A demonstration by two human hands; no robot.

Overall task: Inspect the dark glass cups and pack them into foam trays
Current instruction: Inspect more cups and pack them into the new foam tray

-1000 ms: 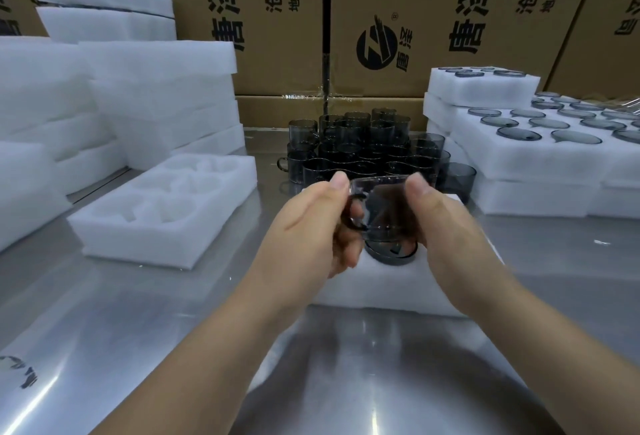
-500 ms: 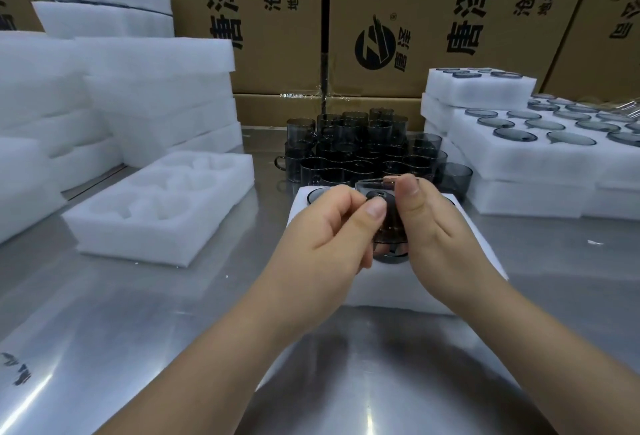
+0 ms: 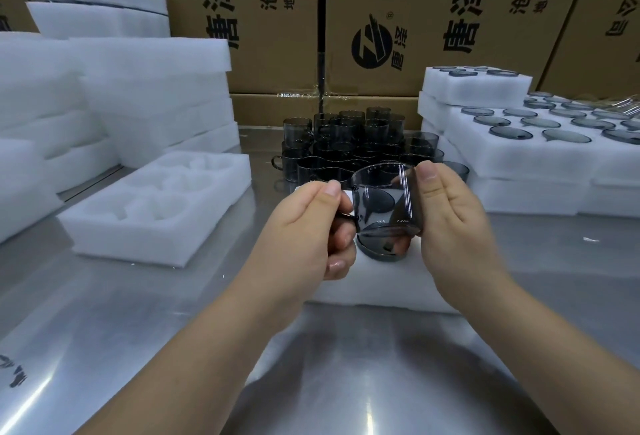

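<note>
A dark glass cup (image 3: 381, 202) with a handle is held upright between both hands, just above a white foam tray (image 3: 381, 282) in front of me. My left hand (image 3: 308, 227) grips it at the handle side. My right hand (image 3: 450, 223) pinches its right wall, thumb at the rim. Below it another dark cup (image 3: 381, 249) sits in a pocket of that tray. Several loose dark cups (image 3: 349, 147) stand clustered behind.
An empty foam tray (image 3: 104, 223) with pockets lies to the left, with stacked foam blocks (image 3: 149, 88) behind it. Filled foam trays (image 3: 519, 154) are stacked at the right. Cardboard boxes (image 3: 398, 19) wall the back of the steel table (image 3: 138, 330).
The cup has been turned in my hands: half a second ago its handle faced me, now the handle points left and the open rim is up.
</note>
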